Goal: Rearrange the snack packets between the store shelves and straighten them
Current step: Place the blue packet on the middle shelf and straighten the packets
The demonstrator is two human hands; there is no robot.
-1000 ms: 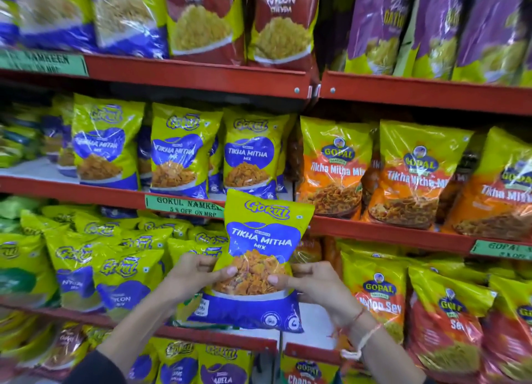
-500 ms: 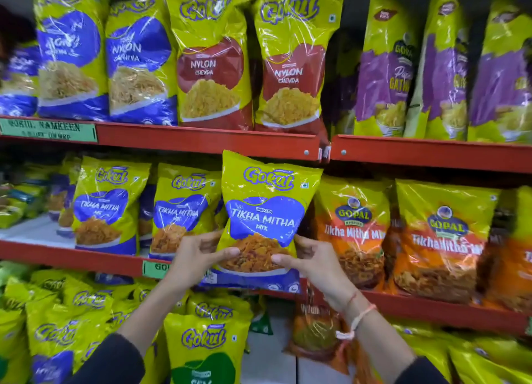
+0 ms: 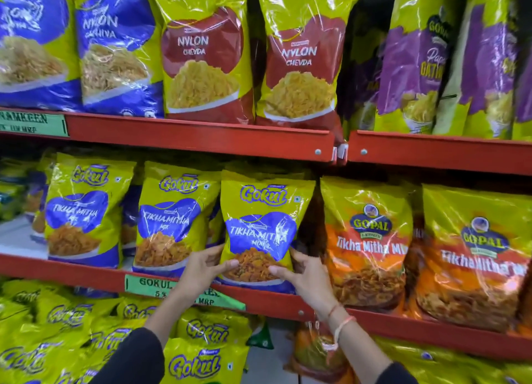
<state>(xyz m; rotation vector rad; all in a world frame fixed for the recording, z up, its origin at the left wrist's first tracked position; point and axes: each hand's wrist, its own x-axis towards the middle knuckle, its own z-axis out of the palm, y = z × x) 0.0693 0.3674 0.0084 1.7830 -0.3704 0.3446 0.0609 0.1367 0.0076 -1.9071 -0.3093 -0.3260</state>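
Note:
A yellow-green and blue Gokul Tikha Mitha Mix packet (image 3: pixel 263 211) stands upright on the middle red shelf (image 3: pixel 95 278), at the right end of a row of two matching packets (image 3: pixel 169 219). My left hand (image 3: pixel 203 268) grips its lower left side, thumb on the front. My right hand (image 3: pixel 302 274) grips its lower right side, a thread band on the wrist. The packet's bottom rests at the shelf's front lip.
Orange Gopal Tikha Mitha packets (image 3: pixel 365 239) stand right of the held packet. Nylon Chevda packets (image 3: pixel 299 55) and purple packets (image 3: pixel 417 61) fill the upper shelf (image 3: pixel 201 139). More Gokul packets (image 3: pixel 201 355) crowd the lower shelf. A green price label (image 3: pixel 161 290) hangs on the shelf lip.
Both hands lifted the Tikha Mitha packet from in front of the lower shelf up and into the middle shelf, where it now stands in the row. The camera view tilted upward and closer.

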